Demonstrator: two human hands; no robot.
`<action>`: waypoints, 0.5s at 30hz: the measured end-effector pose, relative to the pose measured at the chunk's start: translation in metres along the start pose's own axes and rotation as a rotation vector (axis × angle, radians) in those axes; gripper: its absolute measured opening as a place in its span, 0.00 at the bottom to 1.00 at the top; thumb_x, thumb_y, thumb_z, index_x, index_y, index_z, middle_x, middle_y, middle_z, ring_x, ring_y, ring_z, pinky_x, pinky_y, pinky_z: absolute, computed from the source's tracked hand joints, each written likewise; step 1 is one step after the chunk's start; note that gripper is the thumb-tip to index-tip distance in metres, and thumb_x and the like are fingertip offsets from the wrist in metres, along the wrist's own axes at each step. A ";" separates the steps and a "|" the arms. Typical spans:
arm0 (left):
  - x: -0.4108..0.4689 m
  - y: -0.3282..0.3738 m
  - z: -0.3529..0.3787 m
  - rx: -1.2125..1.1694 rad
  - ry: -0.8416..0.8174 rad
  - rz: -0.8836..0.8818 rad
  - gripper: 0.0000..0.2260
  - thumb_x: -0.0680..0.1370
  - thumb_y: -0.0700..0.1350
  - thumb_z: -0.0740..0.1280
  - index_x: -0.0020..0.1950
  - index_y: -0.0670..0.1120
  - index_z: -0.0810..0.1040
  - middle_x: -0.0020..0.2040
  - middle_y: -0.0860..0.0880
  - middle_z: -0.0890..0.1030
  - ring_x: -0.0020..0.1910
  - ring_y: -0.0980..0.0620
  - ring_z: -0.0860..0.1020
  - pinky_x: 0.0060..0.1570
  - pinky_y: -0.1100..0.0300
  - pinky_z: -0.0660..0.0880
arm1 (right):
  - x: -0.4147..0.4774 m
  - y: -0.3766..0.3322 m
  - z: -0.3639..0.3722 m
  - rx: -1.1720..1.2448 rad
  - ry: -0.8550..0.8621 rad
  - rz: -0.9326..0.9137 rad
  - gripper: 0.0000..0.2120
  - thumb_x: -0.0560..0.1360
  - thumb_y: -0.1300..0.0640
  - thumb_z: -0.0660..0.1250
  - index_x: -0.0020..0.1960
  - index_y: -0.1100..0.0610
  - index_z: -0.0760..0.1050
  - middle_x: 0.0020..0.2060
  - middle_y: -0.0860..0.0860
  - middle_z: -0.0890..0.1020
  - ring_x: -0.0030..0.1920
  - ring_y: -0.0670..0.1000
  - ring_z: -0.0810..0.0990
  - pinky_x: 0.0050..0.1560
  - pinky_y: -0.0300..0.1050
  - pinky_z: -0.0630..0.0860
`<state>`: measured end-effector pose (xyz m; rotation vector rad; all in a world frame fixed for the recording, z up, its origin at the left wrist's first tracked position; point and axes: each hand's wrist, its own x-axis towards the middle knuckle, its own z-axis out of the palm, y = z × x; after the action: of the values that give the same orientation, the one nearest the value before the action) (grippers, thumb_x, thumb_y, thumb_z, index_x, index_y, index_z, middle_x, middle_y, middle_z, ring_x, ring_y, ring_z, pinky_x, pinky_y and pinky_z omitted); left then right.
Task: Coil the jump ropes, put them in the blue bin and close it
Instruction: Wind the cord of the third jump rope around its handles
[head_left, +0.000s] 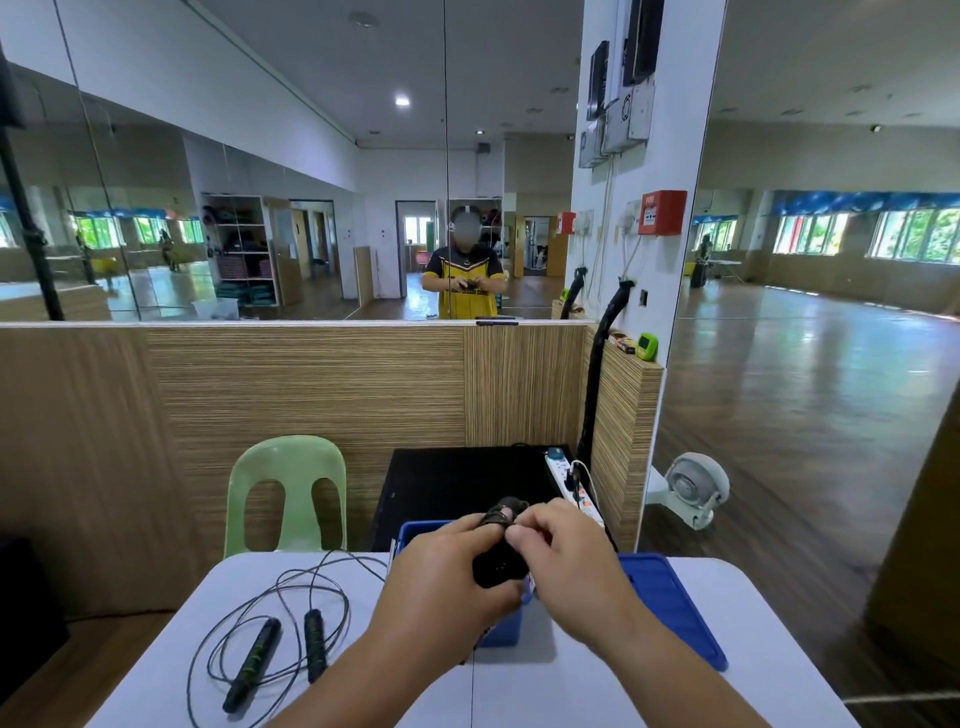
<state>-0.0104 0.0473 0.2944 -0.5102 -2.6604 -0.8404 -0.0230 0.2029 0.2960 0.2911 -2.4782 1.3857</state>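
Both hands meet above the blue bin (415, 532), holding a black jump rope (501, 561) bunched between them. My left hand (441, 577) grips its handles from the left; my right hand (566, 556) pinches the coiled cord at the top. A thin strand hangs down from the bundle. The bin is mostly hidden behind my hands. Its blue lid (670, 608) lies flat on the white table (597, 691) to the right of the bin. A second jump rope (275, 634) with two black handles lies uncoiled on the table's left side.
A green plastic chair (288, 488) stands behind the table on the left. A black cabinet (457, 483) with a white power strip (569, 483) sits behind the bin. Wood-panelled wall and mirrors lie ahead; a small white fan (693, 488) rests on the floor at right.
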 end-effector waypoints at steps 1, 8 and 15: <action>0.000 0.000 0.000 -0.001 -0.004 0.004 0.18 0.73 0.57 0.73 0.63 0.61 0.81 0.55 0.69 0.76 0.47 0.66 0.73 0.44 0.77 0.68 | 0.001 -0.002 -0.002 0.024 -0.036 0.040 0.09 0.80 0.57 0.67 0.41 0.54 0.80 0.43 0.49 0.77 0.41 0.44 0.77 0.37 0.32 0.73; 0.002 0.005 -0.002 0.001 -0.019 0.021 0.15 0.72 0.56 0.71 0.59 0.62 0.82 0.57 0.67 0.79 0.51 0.62 0.77 0.47 0.71 0.73 | 0.008 -0.007 -0.020 -0.098 -0.159 0.023 0.09 0.67 0.51 0.72 0.33 0.51 0.74 0.35 0.48 0.79 0.36 0.51 0.80 0.38 0.49 0.80; 0.006 0.009 -0.004 0.042 -0.017 0.021 0.15 0.72 0.58 0.69 0.58 0.61 0.81 0.50 0.63 0.80 0.47 0.61 0.77 0.43 0.65 0.76 | 0.013 -0.013 -0.035 -0.450 -0.184 -0.307 0.09 0.75 0.50 0.66 0.38 0.50 0.73 0.37 0.46 0.75 0.38 0.46 0.74 0.38 0.40 0.69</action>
<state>-0.0112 0.0532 0.3040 -0.5364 -2.6778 -0.7756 -0.0262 0.2255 0.3286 0.6840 -2.6603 0.6856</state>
